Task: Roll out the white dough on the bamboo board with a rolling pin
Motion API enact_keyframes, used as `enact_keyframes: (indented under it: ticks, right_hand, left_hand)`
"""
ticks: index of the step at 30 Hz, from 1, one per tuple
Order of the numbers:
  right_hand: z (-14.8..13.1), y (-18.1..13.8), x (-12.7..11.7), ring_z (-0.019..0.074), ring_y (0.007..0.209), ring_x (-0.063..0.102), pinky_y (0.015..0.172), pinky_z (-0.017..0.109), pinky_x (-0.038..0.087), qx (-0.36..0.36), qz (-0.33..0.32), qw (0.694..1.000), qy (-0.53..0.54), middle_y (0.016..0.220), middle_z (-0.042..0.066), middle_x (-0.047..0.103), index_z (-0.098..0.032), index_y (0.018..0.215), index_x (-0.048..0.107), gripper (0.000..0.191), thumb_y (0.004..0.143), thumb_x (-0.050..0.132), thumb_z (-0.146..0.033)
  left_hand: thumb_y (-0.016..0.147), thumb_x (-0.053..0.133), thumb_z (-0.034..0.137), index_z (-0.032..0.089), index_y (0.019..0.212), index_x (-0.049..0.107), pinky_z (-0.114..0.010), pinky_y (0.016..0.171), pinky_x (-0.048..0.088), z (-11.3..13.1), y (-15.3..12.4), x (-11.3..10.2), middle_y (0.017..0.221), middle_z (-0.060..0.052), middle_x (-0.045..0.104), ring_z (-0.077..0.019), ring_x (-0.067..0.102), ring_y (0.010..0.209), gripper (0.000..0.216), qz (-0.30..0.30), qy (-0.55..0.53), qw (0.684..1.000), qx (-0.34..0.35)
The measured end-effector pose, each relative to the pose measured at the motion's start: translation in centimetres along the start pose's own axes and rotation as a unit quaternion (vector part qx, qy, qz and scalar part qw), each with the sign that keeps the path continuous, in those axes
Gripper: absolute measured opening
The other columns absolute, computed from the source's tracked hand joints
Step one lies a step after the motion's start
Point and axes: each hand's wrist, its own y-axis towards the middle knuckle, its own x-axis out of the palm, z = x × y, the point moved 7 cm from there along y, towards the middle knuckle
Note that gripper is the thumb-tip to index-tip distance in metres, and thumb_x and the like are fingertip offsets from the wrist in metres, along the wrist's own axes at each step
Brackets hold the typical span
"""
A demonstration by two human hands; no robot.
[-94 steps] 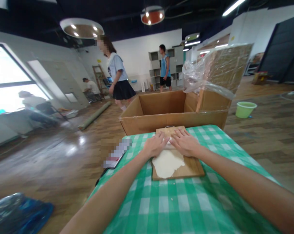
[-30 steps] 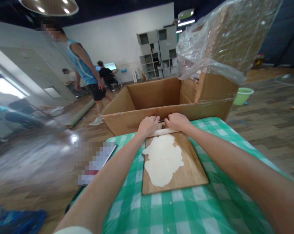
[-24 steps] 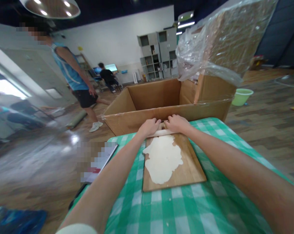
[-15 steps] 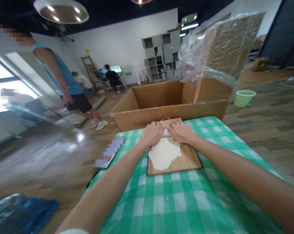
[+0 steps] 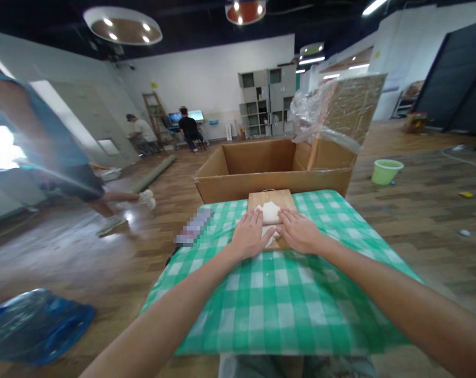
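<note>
A wooden cutting board (image 5: 272,198) lies at the far end of the green checked tablecloth (image 5: 285,304). White flattened dough (image 5: 269,211) covers its middle. My left hand (image 5: 250,239) and my right hand (image 5: 301,235) lie palm down, side by side, at the board's near end. They press on a pale rolling pin (image 5: 270,233), of which only a short piece shows between them. The near part of the dough is hidden under my hands.
An open cardboard box (image 5: 261,181) stands just behind the table, with plastic-wrapped cardboard (image 5: 340,110) at its right. A flat blurred object (image 5: 194,233) lies on the table's left edge. A person (image 5: 57,157) walks past at the left. A green bucket (image 5: 385,171) and a blue bag (image 5: 33,325) sit on the floor.
My hands have drawn the rolling pin from the board's far end back over the dough to its near end. The person in blue walked leftwards past the table.
</note>
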Motion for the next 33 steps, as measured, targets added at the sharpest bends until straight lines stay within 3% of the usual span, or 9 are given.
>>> enact_keyframes:
  ticks: [5, 10, 16, 18, 20, 23, 25, 28, 33]
  right_hand:
    - [-1.6, -2.5, -0.8, 0.0325, 0.157, 0.033, 0.127, 0.049, 0.028, -0.002, 0.007, 1.000, -0.003, 0.166, 0.023, 0.041, -0.002, 0.160, 0.039, 0.069, 0.109, 0.028, -0.048]
    - [-2.7, -4.3, -2.1, 0.0306, 0.146, 0.046, 0.123, 0.046, 0.035, -0.030, 0.039, 0.999, -0.005, 0.155, 0.020, 0.054, -0.007, 0.150, 0.051, 0.053, 0.109, 0.035, -0.036]
    - [-2.0, -1.8, -2.1, 0.0318, 0.127, 0.056, 0.108, 0.044, 0.046, 0.007, 0.014, 0.999, -0.028, 0.130, 0.019, 0.065, -0.015, 0.127, 0.063, 0.030, 0.105, 0.045, -0.026]
    - [-1.4, -0.7, -1.7, 0.0321, 0.122, 0.057, 0.105, 0.044, 0.047, 0.000, 0.002, 0.999, -0.037, 0.126, 0.018, 0.065, -0.016, 0.118, 0.065, 0.024, 0.105, 0.047, -0.026]
    - [-0.4, 0.1, -1.3, 0.0321, 0.119, 0.057, 0.103, 0.043, 0.047, -0.001, -0.005, 0.999, -0.045, 0.126, 0.018, 0.065, -0.017, 0.115, 0.064, 0.022, 0.105, 0.047, -0.025]
    - [3.1, 1.4, -1.2, 0.0293, 0.113, 0.061, 0.096, 0.039, 0.048, 0.061, -0.011, 0.997, -0.047, 0.127, 0.017, 0.065, -0.018, 0.117, 0.064, 0.023, 0.103, 0.046, -0.020]
    - [5.7, 2.7, -1.5, 0.0269, 0.109, 0.064, 0.091, 0.035, 0.048, 0.109, -0.010, 0.993, -0.046, 0.127, 0.016, 0.066, -0.017, 0.119, 0.064, 0.027, 0.101, 0.045, -0.014]
    - [8.5, 6.3, -2.0, 0.0269, 0.106, 0.068, 0.086, 0.032, 0.048, 0.126, -0.014, 0.991, -0.048, 0.116, 0.015, 0.072, -0.015, 0.115, 0.068, 0.026, 0.096, 0.050, -0.015]
    - [9.5, 13.4, -1.0, 0.0263, 0.103, 0.074, 0.081, 0.029, 0.049, 0.108, -0.045, 0.993, -0.030, 0.112, 0.010, 0.079, -0.020, 0.114, 0.075, 0.031, 0.101, 0.053, -0.037]
  left_hand:
    - [0.105, 0.031, 0.067, 0.002, 0.160, 0.035, -0.047, 0.131, 0.023, 1.6, -2.6, -1.2, 0.168, -0.024, 0.037, -0.0339, 0.031, 0.159, 0.085, 0.001, -0.015, 1.000, 0.001]
    - [0.103, 0.045, 0.057, 0.008, 0.158, 0.039, -0.049, 0.130, 0.028, 2.6, -5.0, -3.2, 0.165, -0.020, 0.043, -0.0327, 0.034, 0.158, 0.073, -0.001, -0.071, 0.997, 0.019]
    - [0.099, 0.051, 0.030, 0.022, 0.134, 0.061, -0.041, 0.119, 0.045, 0.2, -6.8, -6.9, 0.142, -0.011, 0.063, -0.0251, 0.057, 0.138, 0.038, 0.091, -0.203, 0.975, -0.015]
    - [0.100, 0.048, 0.029, 0.026, 0.118, 0.067, -0.040, 0.110, 0.051, -0.2, -7.1, -7.3, 0.125, -0.008, 0.070, -0.0240, 0.065, 0.124, 0.026, 0.081, -0.231, 0.970, 0.003]
    - [0.101, 0.048, 0.030, 0.028, 0.105, 0.069, -0.037, 0.100, 0.055, -0.7, -6.9, -7.2, 0.111, -0.005, 0.074, -0.0226, 0.070, 0.110, 0.022, 0.049, -0.254, 0.966, 0.019]
    - [0.100, 0.050, 0.030, 0.028, 0.099, 0.070, -0.035, 0.094, 0.055, -2.8, -5.4, -6.7, 0.105, -0.004, 0.074, -0.0214, 0.071, 0.102, 0.020, 0.041, -0.257, 0.966, -0.004]
    - [0.099, 0.052, 0.031, 0.026, 0.103, 0.070, -0.037, 0.098, 0.054, -4.8, -3.6, -6.1, 0.109, -0.005, 0.073, -0.0227, 0.070, 0.107, 0.019, 0.055, -0.234, 0.970, -0.040]
    - [0.097, 0.059, 0.037, 0.021, 0.115, 0.067, -0.041, 0.105, 0.051, -6.9, -0.7, -3.8, 0.120, -0.009, 0.070, -0.0264, 0.066, 0.116, 0.026, 0.047, -0.204, 0.973, -0.098]
    - [0.097, 0.062, 0.042, 0.018, 0.127, 0.062, -0.042, 0.110, 0.049, -6.3, 0.8, 0.1, 0.132, -0.013, 0.062, -0.0277, 0.062, 0.124, 0.038, 0.038, -0.202, 0.970, -0.127]
